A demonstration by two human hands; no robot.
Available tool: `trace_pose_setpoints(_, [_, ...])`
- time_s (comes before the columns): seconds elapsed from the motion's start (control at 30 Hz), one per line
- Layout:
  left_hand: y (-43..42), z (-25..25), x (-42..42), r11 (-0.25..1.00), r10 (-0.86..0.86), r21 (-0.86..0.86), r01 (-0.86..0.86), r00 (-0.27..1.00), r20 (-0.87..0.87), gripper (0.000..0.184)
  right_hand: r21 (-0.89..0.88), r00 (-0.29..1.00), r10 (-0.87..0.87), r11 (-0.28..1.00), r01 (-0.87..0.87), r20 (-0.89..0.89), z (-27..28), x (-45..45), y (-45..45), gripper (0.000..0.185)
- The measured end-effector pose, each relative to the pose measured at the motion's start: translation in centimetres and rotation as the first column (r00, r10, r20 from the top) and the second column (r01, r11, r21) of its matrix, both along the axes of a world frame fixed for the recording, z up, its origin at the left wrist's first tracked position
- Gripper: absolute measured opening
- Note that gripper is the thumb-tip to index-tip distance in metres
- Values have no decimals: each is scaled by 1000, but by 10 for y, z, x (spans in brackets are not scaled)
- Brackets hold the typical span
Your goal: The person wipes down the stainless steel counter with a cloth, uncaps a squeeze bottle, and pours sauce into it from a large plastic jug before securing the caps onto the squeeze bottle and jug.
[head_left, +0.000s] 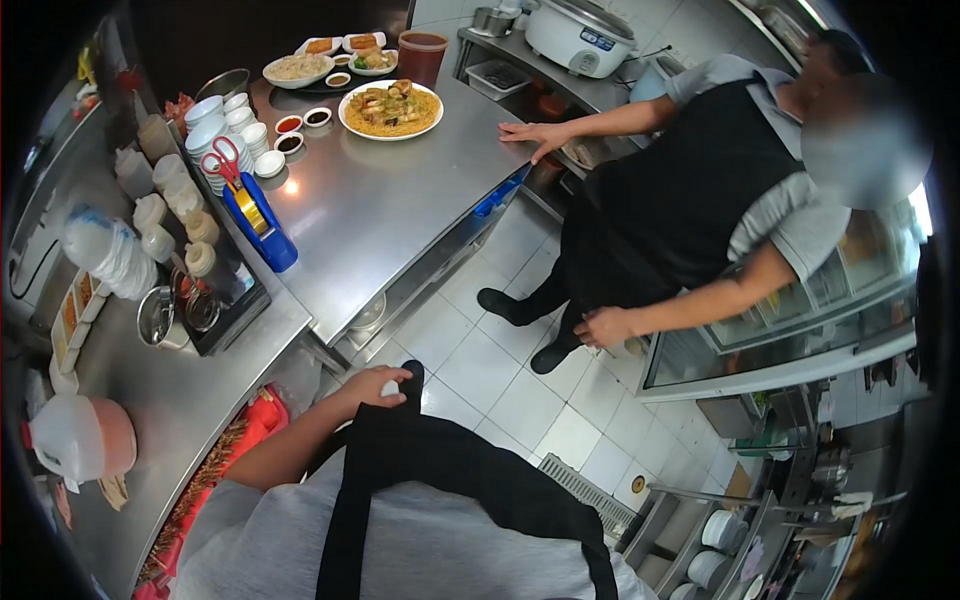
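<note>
My left hand [368, 390] is in front of my dark apron [440, 450], low beside the corner of the steel counter [400, 190]. Its fingers are curled around a small white thing [390, 388] that I cannot make out. My right hand does not show. On the counter are a plate of noodles with a topping [390, 108], small sauce dishes [289, 124], stacked white bowls [205, 130] and a blue tape dispenser [262, 225] with red-handled scissors [225, 160].
A co-worker in a dark apron [680, 200] stands across, one hand on the counter's edge. A rice cooker [578, 38] is behind. Squeeze bottles [170, 190] and a plastic jug [85, 437] stand at the left. A glass-fronted fridge [800, 320] is at the right, above white floor tiles [490, 370].
</note>
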State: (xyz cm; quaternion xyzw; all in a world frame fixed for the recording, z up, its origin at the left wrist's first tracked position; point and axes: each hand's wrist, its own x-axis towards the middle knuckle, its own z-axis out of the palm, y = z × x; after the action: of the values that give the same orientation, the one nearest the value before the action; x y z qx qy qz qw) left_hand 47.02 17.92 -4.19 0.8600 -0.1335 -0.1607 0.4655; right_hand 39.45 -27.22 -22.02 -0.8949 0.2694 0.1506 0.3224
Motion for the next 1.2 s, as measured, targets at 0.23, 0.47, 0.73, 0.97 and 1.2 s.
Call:
trace_pose_setpoints(0.23, [21,25,107,900,407,-213,-380,908,100,45,-32,991,131,991,-132,-22,11,124,12,50])
trace_pose_setpoints(0.47, [5,27,251,806,552,-98,-584,682,480,67,-12,863,474,877,-480,172,52,326,34,50])
trace_pose_setpoints(0.73, [-10,13,294,740,431,252,-624,727,535,71,213,930,310,913,-349,198,56,517,71,43])
trace_pose_setpoints(0.97, [-22,14,306,522,512,400,-753,652,559,68,495,945,322,812,-309,62,40,624,45,29])
trace_pose_setpoints(1.2, [-24,12,311,344,487,531,-775,631,604,70,574,980,189,809,-125,-53,-1,719,6,23])
